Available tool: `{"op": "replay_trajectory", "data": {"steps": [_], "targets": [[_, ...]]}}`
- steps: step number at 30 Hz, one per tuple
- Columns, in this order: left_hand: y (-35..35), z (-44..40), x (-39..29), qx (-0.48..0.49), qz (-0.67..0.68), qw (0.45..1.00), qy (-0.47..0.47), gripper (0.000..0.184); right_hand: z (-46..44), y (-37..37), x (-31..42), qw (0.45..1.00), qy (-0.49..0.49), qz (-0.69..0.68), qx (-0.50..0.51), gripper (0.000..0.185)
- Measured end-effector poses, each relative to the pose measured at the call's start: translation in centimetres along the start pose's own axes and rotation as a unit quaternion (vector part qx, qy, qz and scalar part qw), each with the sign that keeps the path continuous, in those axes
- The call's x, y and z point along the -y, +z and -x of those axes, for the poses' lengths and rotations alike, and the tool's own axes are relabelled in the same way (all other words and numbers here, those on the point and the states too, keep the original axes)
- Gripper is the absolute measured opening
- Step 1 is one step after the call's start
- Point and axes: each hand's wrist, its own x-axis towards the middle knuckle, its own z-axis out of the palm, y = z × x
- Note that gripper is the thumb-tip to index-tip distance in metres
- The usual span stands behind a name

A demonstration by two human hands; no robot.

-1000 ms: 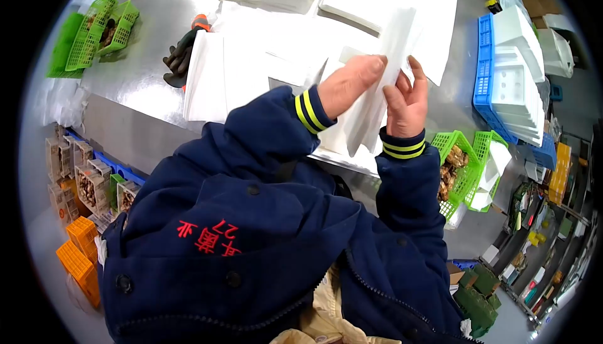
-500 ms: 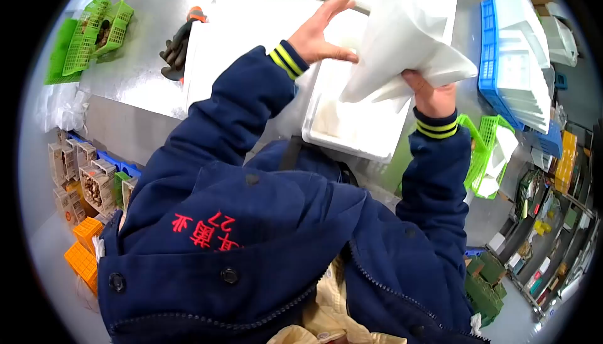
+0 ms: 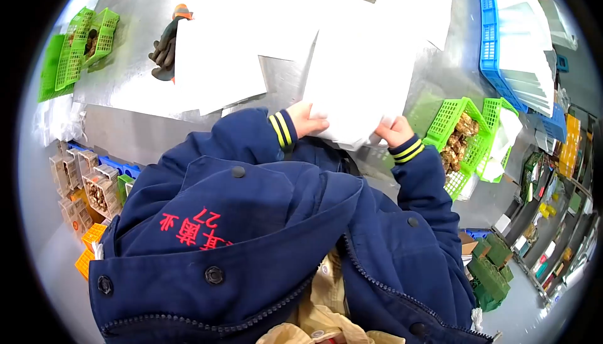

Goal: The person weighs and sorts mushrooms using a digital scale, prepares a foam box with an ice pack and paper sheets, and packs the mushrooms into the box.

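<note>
A white sheet (image 3: pixel 361 74), thin like paper or liner, lies spread over the white tray-like box in front of my body. Bright glare washes out its far part and hides most of the box. At the near left corner, my left hand (image 3: pixel 306 120) is closed on the sheet's edge, thumb pointing inward. My right hand (image 3: pixel 394 131) pinches the sheet at the near right corner. Between the two hands the near edge is creased and folded. Fingertips of both hands are partly hidden by the sheet.
White flat sheets or panels (image 3: pixel 217 67) lie to the left, beside dark gloves (image 3: pixel 166 52). Green baskets (image 3: pixel 461 140) with brown mushroom-like pieces stand right, and more green baskets (image 3: pixel 100 36) far left. A blue crate (image 3: pixel 491 42) holds stacked white trays (image 3: pixel 524 49).
The sheet, bunched and raised in my right hand before, now lies flat over the box. Both hands have come down toward my body, and my left hand has closed on the sheet.
</note>
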Motion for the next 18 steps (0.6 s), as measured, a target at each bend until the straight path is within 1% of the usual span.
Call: {"op": "replay_trajectory", "data": {"steps": [2,3,4,6,7,8,9,10,11,12,13,14,15,16,17,18], "targets": [[0.3,0.7,-0.1,-0.057,-0.027,0.995,-0.077,0.052,-0.7,-0.2,-2.1,0.999,0.036,0.026,-0.013,0.023],[0.2,1.2,-1.7,-0.159,-0.114,0.978,0.075,0.059,-1.1,0.0,-2.4,0.997,0.057,-0.007,-0.046,0.023],[-0.3,1.2,-3.4,-0.236,-0.267,0.909,0.218,0.064,-1.7,-0.4,-2.4,0.995,0.088,0.014,-0.049,0.022],[0.0,1.1,-5.6,-0.169,-0.369,0.854,0.327,0.071,-2.2,0.0,-1.8,0.994,0.078,-0.013,-0.075,0.02],[0.7,0.7,-6.1,-0.077,-0.393,0.847,0.349,0.071,-2.9,-0.6,-2.7,0.995,0.08,-0.021,-0.05,0.02],[1.6,0.2,-6.5,0.013,-0.414,0.832,0.369,0.071,-2.9,-0.1,-1.7,0.994,0.09,-0.052,-0.042,0.02],[2.8,-0.4,-6.2,0.042,-0.433,0.832,0.345,0.065,-3.4,-0.3,-1.6,0.993,0.114,0.005,-0.034,0.021],[3.5,-1.2,-5.0,0.04,-0.433,0.831,0.346,0.065,-3.8,-0.5,-1.6,0.988,0.137,0.062,-0.026,0.021],[4.0,-2.3,-3.3,0.071,-0.443,0.856,0.258,0.061,-4.1,-0.5,-2.6,0.995,0.098,-0.003,0.0,0.024],[4.1,-3.0,-2.5,0.101,-0.449,0.872,0.166,0.058,-4.2,-0.6,-1.9,0.988,0.136,0.069,0.011,0.027],[4.2,-3.4,-1.7,0.099,-0.448,0.873,0.166,0.058,-4.8,-1.3,-2.9,0.982,0.117,0.144,0.021,0.03],[4.3,-3.7,-1.4,0.17,-0.444,0.875,0.093,0.053,-5.1,-1.1,-2.4,0.971,0.098,0.217,0.031,0.033],[4.3,-3.8,-1.1,0.24,-0.434,0.868,0.017,0.049,-5.1,-1.0,-1.8,0.97,0.099,0.218,0.033,0.033],[4.4,-4.0,-0.9,0.24,-0.432,0.869,0.014,0.049,-5.1,-1.0,-1.1,0.948,0.047,0.311,-0.049,0.035],[4.4,-4.1,-0.8,0.233,-0.427,0.873,0.02,0.045,-4.9,-0.6,0.0,0.908,-0.005,0.397,-0.132,0.038],[4.4,-4.2,-0.8,0.225,-0.423,0.877,0.026,0.043,-5.4,-1.0,0.1,0.916,-0.037,0.379,-0.126,0.039]]}}
